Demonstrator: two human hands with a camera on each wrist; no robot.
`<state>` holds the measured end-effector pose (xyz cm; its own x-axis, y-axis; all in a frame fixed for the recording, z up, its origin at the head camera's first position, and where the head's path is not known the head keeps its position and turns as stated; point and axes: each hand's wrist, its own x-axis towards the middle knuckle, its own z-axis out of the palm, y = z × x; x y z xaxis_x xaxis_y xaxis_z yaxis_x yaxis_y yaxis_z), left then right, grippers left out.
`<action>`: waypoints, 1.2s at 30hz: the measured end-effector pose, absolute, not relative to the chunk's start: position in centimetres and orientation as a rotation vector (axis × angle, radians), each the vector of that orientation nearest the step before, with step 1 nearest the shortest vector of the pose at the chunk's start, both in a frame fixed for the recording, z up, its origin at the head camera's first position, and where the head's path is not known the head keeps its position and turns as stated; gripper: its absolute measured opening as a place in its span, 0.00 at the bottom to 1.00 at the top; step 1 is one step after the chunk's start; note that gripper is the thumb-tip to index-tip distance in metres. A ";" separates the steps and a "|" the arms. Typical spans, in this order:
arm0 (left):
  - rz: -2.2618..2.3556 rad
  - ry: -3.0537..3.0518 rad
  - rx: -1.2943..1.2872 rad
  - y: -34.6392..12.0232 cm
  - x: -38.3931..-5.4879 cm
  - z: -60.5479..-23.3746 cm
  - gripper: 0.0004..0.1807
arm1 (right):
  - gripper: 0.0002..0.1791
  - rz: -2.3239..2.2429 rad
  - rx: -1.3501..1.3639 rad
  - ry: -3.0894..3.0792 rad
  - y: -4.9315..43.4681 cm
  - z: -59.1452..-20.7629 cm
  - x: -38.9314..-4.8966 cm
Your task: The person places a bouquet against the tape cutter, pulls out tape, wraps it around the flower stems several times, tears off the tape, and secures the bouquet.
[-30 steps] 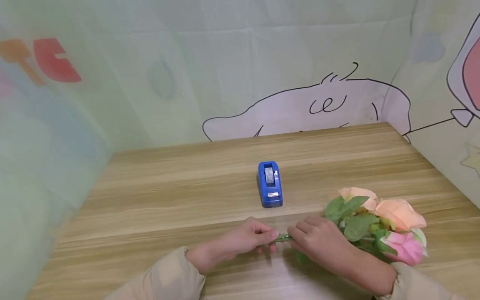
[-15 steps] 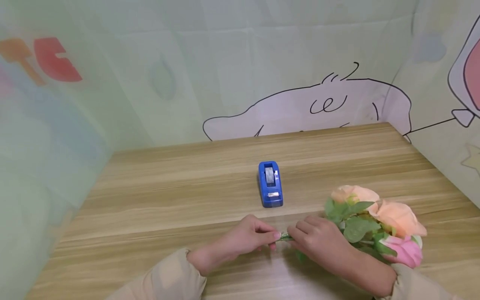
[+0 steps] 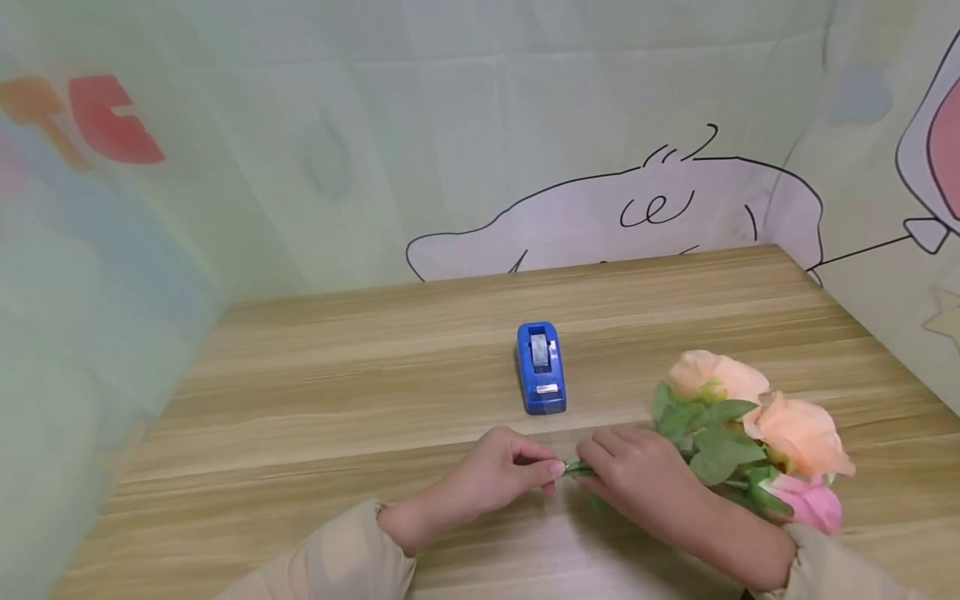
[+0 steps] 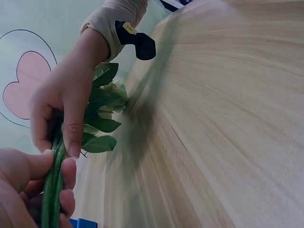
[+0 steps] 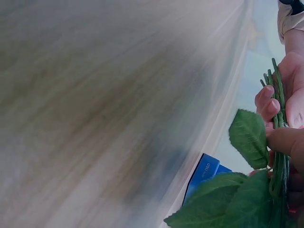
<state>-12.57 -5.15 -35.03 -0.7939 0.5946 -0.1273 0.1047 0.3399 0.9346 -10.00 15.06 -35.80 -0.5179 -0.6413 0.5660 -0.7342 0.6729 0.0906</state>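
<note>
The pink bloom has dipped a little toward the person since a second ago, while the farther of the two peach blooms has swung up and away; the left hand has edged slightly toward the right hand. This looks like the whole bouquet being turned about its own length, probably to work something smoothly round the stems. There is a glossy glint where the hands meet, which may be tape, though it is too small to be sure.

Nearest, the left hand pinches the stems between thumb and fingers; the right hand is wrapped round them just beside it, closer to the flowers. The bouquet lies across the near right part of the bench, its long axis running almost straight from left to right. Its cut ends point left, poking past the left hand's fingers in the right wrist view, and its heads point right, fanned out with pink nearest and peach beyond. Whether the heads touch the bench I cannot tell. Farther off, apart from both hands, the blue tape dispenser has not moved. Behind the bench hangs a printed backdrop.
</note>
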 end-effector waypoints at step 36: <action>1.290 2.311 0.678 -5.4 -13.2 -34.8 0.07 | 0.26 0.281 1.098 -2.143 14.9 -36.6 -10.5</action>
